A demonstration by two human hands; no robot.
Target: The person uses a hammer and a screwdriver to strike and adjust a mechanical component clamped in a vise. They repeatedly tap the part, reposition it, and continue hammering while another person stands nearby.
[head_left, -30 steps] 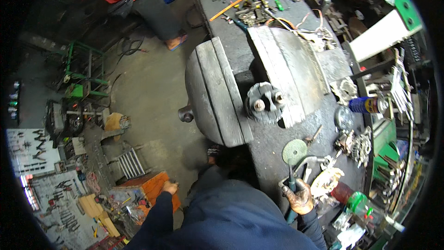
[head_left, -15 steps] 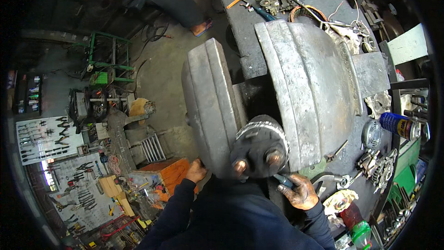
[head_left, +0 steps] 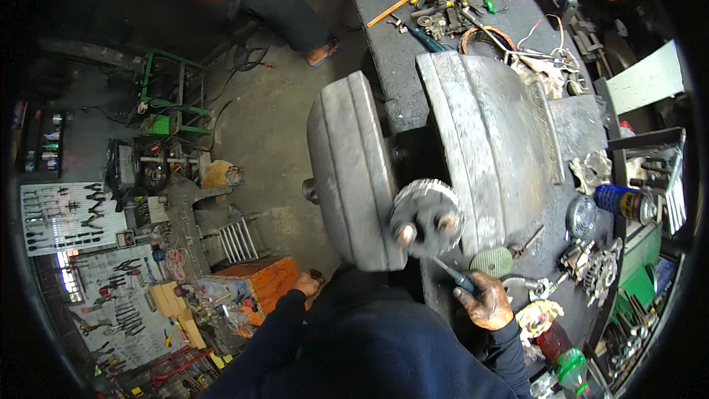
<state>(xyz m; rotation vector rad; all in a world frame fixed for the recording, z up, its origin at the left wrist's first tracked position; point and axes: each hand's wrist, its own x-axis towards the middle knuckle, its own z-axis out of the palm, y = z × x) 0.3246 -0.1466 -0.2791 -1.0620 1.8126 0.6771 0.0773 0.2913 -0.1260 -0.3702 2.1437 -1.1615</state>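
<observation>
A large grey bench vise (head_left: 480, 140) stands in the middle, its front jaw (head_left: 351, 170) to the left. Between the near ends of the jaws sits a starter solenoid (head_left: 425, 216), a round part with a toothed-looking rim and two copper bolts facing up. My right hand (head_left: 487, 304) is closed round the dark teal handle of a screwdriver (head_left: 461, 281). The thin shaft points up and left, its tip close to the solenoid's lower edge; contact cannot be made out. Left of the front jaw, my left hand (head_left: 305, 285) is closed by a small dark end, its grip partly hidden.
On the workbench (head_left: 402, 107) lie loose tools and a copper ring (head_left: 484, 38) at the far side. Near my right hand are a green disc (head_left: 492, 262), a spray can (head_left: 624, 203) and a green-capped bottle (head_left: 570, 369). Another person (head_left: 288, 18) is at the far left.
The view has shifted, so the vise and solenoid appear farther right. My right hand has drawn slightly away from the solenoid with the screwdriver, and its shaft now shows. My left hand remains low beside the vise.
</observation>
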